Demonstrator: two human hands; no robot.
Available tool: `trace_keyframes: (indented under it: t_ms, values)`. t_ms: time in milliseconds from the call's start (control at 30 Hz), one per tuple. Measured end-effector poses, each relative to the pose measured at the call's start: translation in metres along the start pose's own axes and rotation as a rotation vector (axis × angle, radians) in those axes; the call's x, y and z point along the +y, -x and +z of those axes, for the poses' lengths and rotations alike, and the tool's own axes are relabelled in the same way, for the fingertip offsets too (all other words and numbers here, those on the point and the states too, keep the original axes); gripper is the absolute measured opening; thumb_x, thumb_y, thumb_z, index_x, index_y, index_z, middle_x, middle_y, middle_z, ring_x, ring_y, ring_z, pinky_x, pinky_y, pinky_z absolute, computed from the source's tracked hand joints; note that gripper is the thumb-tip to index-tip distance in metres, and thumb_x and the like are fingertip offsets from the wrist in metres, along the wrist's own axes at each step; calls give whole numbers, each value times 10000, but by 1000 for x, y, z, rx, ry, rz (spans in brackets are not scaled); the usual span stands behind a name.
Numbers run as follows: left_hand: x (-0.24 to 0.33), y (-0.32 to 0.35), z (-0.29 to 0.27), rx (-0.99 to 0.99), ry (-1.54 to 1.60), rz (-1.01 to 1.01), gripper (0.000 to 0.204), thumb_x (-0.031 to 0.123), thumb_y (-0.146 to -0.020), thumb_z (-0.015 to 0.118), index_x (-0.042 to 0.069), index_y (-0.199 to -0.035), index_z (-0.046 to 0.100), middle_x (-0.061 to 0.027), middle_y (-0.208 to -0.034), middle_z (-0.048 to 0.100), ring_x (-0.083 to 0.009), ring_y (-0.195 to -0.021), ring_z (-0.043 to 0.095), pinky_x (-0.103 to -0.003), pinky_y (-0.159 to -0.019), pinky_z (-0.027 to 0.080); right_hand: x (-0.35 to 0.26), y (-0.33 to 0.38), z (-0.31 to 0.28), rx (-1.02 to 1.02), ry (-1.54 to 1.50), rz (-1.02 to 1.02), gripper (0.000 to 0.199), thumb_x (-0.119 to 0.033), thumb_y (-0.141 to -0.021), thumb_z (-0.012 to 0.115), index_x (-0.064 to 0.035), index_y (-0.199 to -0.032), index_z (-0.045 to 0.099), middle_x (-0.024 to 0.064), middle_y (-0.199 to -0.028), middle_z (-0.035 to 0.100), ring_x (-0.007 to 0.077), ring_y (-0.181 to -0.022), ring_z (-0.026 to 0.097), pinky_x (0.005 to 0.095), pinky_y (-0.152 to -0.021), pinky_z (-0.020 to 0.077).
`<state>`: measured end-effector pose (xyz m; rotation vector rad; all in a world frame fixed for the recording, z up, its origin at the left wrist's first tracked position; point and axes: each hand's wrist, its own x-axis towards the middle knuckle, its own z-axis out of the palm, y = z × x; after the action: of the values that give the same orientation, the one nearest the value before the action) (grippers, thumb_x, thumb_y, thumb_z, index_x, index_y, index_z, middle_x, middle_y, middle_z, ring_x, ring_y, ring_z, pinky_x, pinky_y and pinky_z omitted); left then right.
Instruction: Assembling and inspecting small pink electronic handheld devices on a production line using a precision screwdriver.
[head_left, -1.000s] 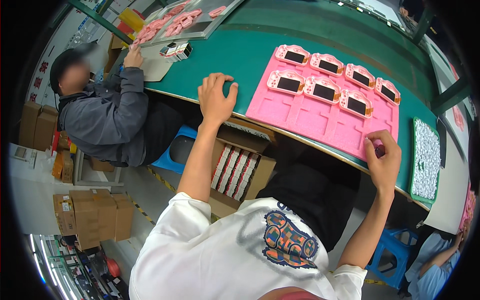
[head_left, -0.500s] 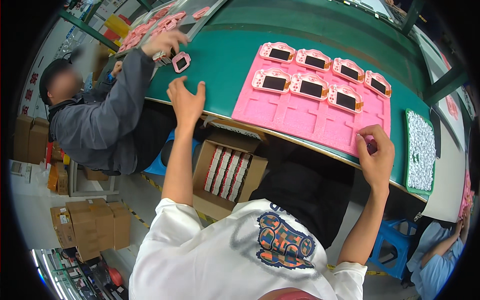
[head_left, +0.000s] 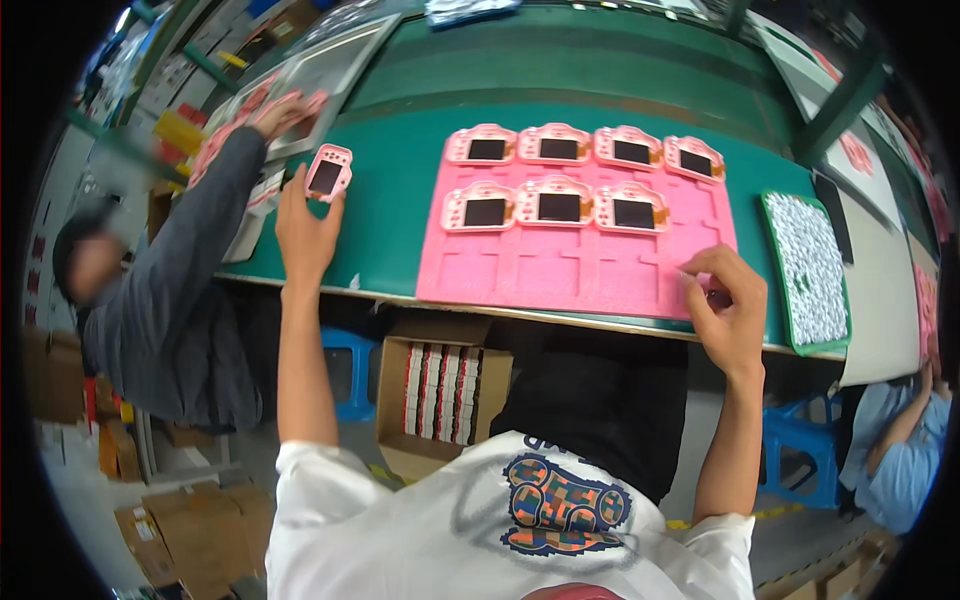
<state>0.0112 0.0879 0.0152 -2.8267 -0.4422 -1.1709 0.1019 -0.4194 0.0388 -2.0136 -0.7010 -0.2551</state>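
Observation:
At the left of the bench, my left hand (head_left: pixel 308 228) has its thumb and fingers around the lower edges of a small pink handheld game console (head_left: pixel 328 174) with a dark screen. My right hand (head_left: pixel 730 308) is curled over the near right corner of a pink foam tray (head_left: pixel 560 285). Something small and dark sits between its thumb and fingers, too hidden to name. Several similar pink game consoles (head_left: pixel 557 207) with dark screens and orange ribbon tabs lie in the tray's two far rows; three are in the nearer of these.
A green-rimmed tray (head_left: pixel 843 340) of small silvery pieces stands right of the foam tray. At left, a co-worker's hand (head_left: pixel 280 116) reaches among pink shells (head_left: pixel 215 150). Below the green bench (head_left: pixel 390 230) sits an open carton (head_left: pixel 393 395). A blue stool (head_left: pixel 803 455) stands lower right.
My left hand has moved left and closed around the console near the co-worker. The co-worker's hand has gone back to the pink shells. My view has shifted; my right hand stays at the tray corner.

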Motion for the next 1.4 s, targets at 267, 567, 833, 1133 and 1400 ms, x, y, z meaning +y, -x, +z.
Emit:
trace_keyframes:
  t_ms: [267,567,833,1133,1400]
  values:
    - [186,1,-89,38,480,669,733,24,-751,811,-85,-1411,514,-222,-1295,691,-299,-979,711,-361,-817,583,-57,-14,11,84,-261,-288,171,93,-715,670,-11,-846,705,60,-859,707,93,-579,425,223,-534,327]
    - [244,10,-119,40,529,827,544,42,-784,812,-84,-1272,607,-239,-1166,738,-294,-910,746,-341,-734,620,-67,12,12,177,-137,-273,181,82,-720,723,-32,-859,707,28,-859,649,97,-563,432,225,-498,324]
    - [245,4,-122,1,631,913,454,69,-792,822,-78,-1189,657,-249,-1150,740,-293,-891,754,-336,-712,627,-67,15,-16,-48,244,-445,199,20,-759,752,-53,-931,684,35,-844,617,157,-551,489,276,-505,403]
    - [290,72,-102,-311,1820,-2,857,115,-771,870,-43,-1489,428,-174,-1272,692,-287,-1109,688,-370,-996,533,-76,24,-32,-103,314,-587,202,-19,-786,752,-58,-969,676,31,-851,626,162,-535,489,279,-503,407]
    - [321,101,-110,-589,1956,-604,415,-43,-914,660,-27,-1326,608,-144,-1133,736,-240,-1039,694,-329,-909,555,-70,31,-33,-81,132,-619,220,-37,-754,763,-54,-964,700,18,-778,612,146,-510,454,262,-486,384]
